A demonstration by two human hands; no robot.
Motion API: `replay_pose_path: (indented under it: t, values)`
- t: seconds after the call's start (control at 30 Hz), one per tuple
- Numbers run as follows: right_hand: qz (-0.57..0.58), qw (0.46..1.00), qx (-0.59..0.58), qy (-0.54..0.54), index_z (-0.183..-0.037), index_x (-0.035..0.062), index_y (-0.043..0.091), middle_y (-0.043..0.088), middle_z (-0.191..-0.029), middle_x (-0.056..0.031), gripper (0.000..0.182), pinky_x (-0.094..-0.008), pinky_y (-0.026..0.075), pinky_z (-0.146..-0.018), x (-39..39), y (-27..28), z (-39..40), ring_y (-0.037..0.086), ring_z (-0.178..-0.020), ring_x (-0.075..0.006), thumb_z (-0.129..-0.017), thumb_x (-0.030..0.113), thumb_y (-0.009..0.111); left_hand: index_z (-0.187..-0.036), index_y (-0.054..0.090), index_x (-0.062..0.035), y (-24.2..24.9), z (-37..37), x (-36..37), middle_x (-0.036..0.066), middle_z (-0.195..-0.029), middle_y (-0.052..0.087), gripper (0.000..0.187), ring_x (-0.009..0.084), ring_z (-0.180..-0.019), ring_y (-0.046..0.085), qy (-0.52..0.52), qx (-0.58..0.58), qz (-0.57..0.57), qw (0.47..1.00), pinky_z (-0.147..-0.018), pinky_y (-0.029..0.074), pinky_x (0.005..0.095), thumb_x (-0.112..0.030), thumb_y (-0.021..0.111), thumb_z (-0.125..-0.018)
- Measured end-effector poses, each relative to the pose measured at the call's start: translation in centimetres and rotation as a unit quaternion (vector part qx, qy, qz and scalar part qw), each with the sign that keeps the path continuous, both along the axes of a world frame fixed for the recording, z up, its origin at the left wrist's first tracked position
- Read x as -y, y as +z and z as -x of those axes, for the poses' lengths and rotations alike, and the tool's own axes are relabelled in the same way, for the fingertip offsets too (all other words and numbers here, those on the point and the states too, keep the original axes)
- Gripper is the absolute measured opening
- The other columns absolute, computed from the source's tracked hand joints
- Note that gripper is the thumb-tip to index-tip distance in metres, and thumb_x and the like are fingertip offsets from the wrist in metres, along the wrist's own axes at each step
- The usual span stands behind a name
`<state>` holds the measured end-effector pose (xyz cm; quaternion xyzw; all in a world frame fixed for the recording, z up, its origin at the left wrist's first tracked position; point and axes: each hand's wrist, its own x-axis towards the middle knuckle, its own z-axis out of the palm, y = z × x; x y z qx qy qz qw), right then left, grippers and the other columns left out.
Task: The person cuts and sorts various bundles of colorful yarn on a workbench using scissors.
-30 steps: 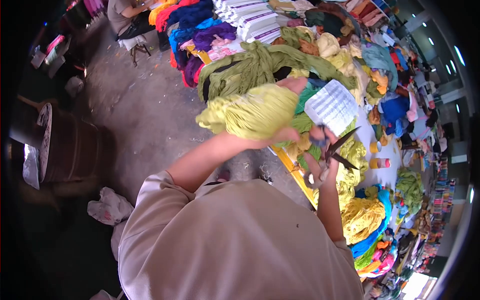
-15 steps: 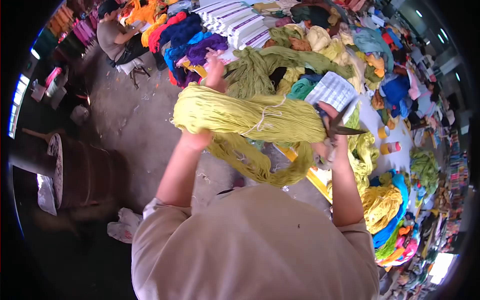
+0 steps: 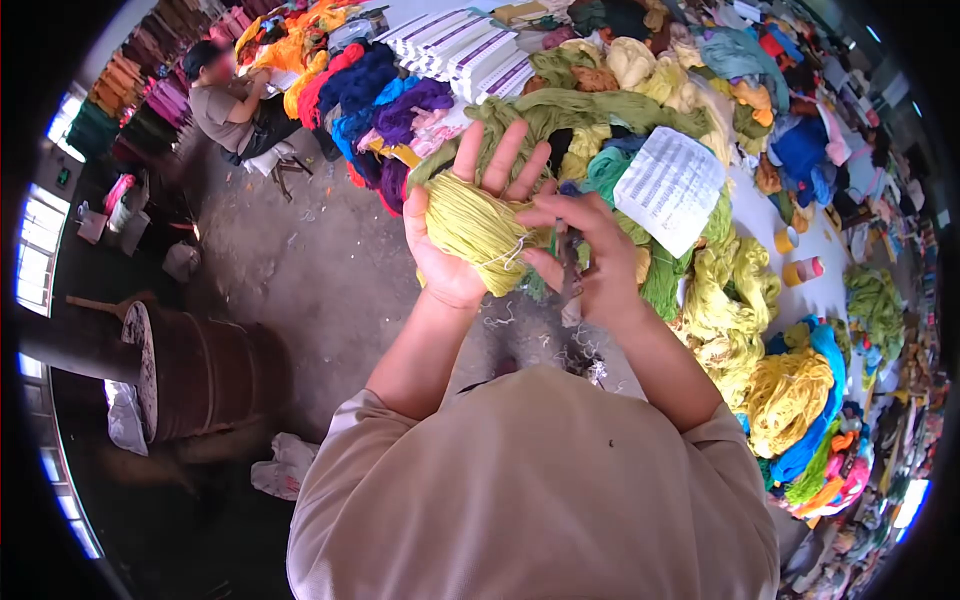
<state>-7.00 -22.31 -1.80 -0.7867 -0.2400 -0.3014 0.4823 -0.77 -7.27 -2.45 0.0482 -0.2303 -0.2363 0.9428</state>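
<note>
Head view: left hand (image 3: 462,225) spread, cradling lime yarn skein (image 3: 475,228); right hand (image 3: 590,255) grips scissors (image 3: 568,270).

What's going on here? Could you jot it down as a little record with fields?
Left hand: palm up, fingers spread, yellow-green yarn skein lying across it
Right hand: closed round dark scissors, beside the skein
Tie: pale string on the skein
Table: heaped with coloured yarn, a printed sheet on top
Nearby: seated person at the far end
</note>
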Motion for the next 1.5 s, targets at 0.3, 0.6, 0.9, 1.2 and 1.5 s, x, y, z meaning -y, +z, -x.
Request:
replay_pose_path:
  t: [0.3,0.6,0.9,1.2,1.5]
  values:
    - [-0.214,0.816,-0.496,0.205,-0.123,0.0081,0.064,0.062,-0.078,0.0014,0.038,-0.0204,0.044,-0.057,0.8,0.3,2.8,0.056,-0.063,-0.0042,-0.086,0.001,0.068,-0.142,0.054,-0.0338,-2.0,-2.0,-2.1,0.010,-0.162,0.025,0.065,0.0477,-0.149,0.012,-0.002,0.063,0.033,0.997,-0.119,0.008,0.0648,-0.073,0.036,-0.093]
    - [-0.219,0.727,-0.630,0.166,-0.120,0.0068,0.067,0.069,-0.077,-0.0043,0.031,-0.0229,0.043,-0.051,2.0,-0.8,2.8,0.058,-0.058,-0.0095,-0.097,0.015,0.048,-0.140,0.054,-0.0371,-2.4,-2.5,-2.0,0.011,-0.156,0.038,0.067,0.0458,-0.149,0.015,-0.023,0.100,0.036,0.994,-0.119,0.005,0.0647,-0.075,0.025,-0.094]
    - [-0.197,0.764,-0.589,0.173,-0.121,0.0072,0.065,0.066,-0.074,-0.0017,0.030,-0.0219,0.041,-0.049,2.6,-0.6,3.1,0.055,-0.055,-0.0076,-0.098,0.015,0.048,-0.143,0.052,-0.0341,-2.8,-1.3,-0.6,0.014,-0.157,0.036,0.073,0.0475,-0.147,0.019,-0.075,0.061,0.024,0.995,-0.118,0.008,0.0664,-0.078,0.024,-0.092]
    - [-0.182,0.911,-0.340,0.145,-0.118,0.0005,0.055,0.050,-0.067,0.0008,0.077,-0.0178,0.030,-0.049,2.8,-1.9,3.4,0.043,-0.054,-0.0037,-0.081,0.066,0.071,-0.154,0.026,-0.0010,-4.1,1.7,1.0,0.018,-0.150,0.043,0.066,0.0262,-0.140,0.040,0.030,0.242,-0.302,0.922,-0.114,0.032,0.0398,-0.029,0.052,-0.101]
    - [-0.072,0.982,-0.167,0.046,-0.122,0.0056,0.058,0.066,-0.101,-0.0069,0.053,-0.0273,0.045,-0.070,2.0,-1.7,2.8,0.056,-0.079,-0.0130,-0.074,-0.014,0.066,-0.153,0.030,-0.0120,-5.2,-0.3,1.3,0.019,-0.150,0.044,0.071,0.0348,-0.139,0.041,-0.051,-0.114,-0.037,0.991,-0.115,0.031,0.0504,-0.056,0.043,-0.099]
